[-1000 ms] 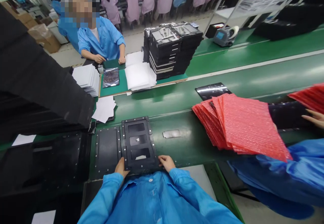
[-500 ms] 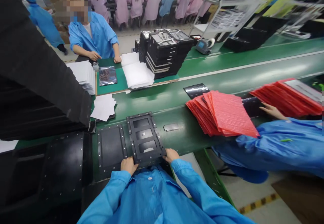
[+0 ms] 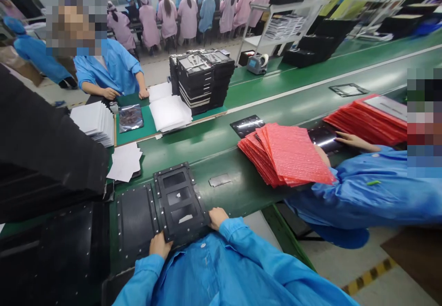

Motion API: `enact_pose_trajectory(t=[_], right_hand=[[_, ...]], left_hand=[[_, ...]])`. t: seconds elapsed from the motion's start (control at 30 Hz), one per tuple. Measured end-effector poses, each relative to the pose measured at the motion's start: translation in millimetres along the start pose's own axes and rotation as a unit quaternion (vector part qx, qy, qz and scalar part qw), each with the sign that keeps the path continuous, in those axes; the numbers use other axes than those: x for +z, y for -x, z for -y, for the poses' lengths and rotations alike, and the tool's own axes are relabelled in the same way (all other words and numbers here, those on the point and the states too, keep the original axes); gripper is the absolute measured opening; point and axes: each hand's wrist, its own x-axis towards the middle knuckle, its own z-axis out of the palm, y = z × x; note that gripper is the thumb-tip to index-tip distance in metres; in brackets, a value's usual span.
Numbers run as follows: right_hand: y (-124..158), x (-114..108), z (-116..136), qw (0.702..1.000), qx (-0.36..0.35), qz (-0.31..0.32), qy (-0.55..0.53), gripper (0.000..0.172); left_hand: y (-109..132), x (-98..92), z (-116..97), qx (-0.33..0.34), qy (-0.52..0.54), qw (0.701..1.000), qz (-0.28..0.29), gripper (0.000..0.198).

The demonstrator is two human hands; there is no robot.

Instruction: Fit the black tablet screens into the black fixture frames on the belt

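Black fixture frame (image 3: 181, 195) with three rectangular windows lies flat on the green conveyor belt (image 3: 248, 195), at the belt's near edge, directly in front of the person. The left hand (image 3: 160, 245) is at its lower left corner and the right hand (image 3: 218, 217) at its lower right corner, well apart from each other; whether they grip the frame or only touch it cannot be told. Small white pieces (image 3: 185, 219) show in the windows. Just to the left of the frame lies a black riveted plate (image 3: 134, 218), and a small metal plate (image 3: 219, 180) sits on the belt just beyond it to the right. Farther right is a fanned stack of red bubble bags (image 3: 286, 156); beside it, a co-worker's hand (image 3: 352, 140) rests on a glossy black panel (image 3: 322, 139). A loose pile of white sheets (image 3: 125, 161) lies beyond the frame to the left. Across the belt, a tall stack of black trays (image 3: 200, 78) stands on the green-topped desk (image 3: 148, 128), beside white foam sheets (image 3: 169, 112) and a silvery anti-static bag (image 3: 130, 118).
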Motion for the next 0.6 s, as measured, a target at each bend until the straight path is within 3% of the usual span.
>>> enact_pose_trajectory(t=[0.23, 0.6], right_hand=[[3.5, -11.2, -5.5, 0.999, -0.049, 0.017, 0.002, 0.03], [3.1, -11.0, -7.3, 0.998, -0.05, 0.033, 0.015, 0.029]], left_hand=[[6.1, -4.3, -7.4, -0.026, -0.008, 1.0, 0.009, 0.029], [-0.9, -2.8, -4.2, -0.028, -0.052, 0.998, 0.001, 0.03]])
